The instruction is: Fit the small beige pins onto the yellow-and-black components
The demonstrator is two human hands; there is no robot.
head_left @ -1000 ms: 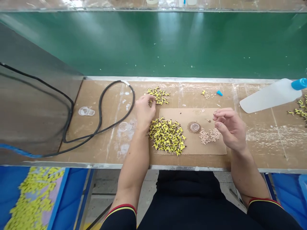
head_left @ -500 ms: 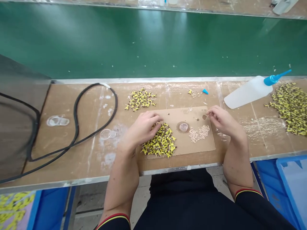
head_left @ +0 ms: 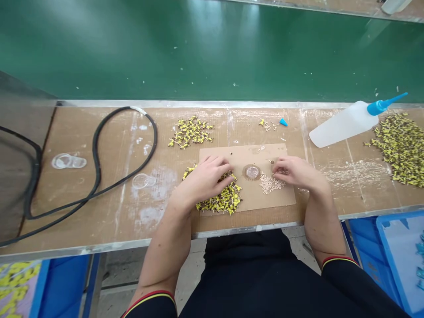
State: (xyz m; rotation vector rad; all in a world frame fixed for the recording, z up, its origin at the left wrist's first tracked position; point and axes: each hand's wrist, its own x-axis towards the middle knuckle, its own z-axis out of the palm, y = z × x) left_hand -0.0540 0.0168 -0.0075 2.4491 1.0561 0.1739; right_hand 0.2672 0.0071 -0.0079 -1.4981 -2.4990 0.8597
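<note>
My left hand (head_left: 208, 179) lies over a heap of small yellow-and-black pieces (head_left: 223, 201), its thumb and forefinger apart at the heap's upper right. No piece shows clearly between them. My right hand (head_left: 293, 171) is closed, fingers curled and tips together, just over a little pile of tiny beige pieces (head_left: 270, 183). Whatever its fingertips hold is too small to make out. Between the hands, a small clear round dish (head_left: 252, 172) sits in a wet-looking ring on the cardboard sheet (head_left: 261, 201).
Behind the cardboard lie a smaller yellow-and-black heap (head_left: 191, 132) and a blue cap (head_left: 283, 122). A white squeeze bottle (head_left: 344, 123) lies at right, beside a larger heap (head_left: 402, 150). A black cable (head_left: 96, 154) loops across the left side. Blue trays (head_left: 380, 256) stand below the table edge.
My right hand has moved left and down from the cardboard's upper right to the beige pieces. My left hand has shifted right over the yellow-and-black heap. The camera view has shifted slightly.
</note>
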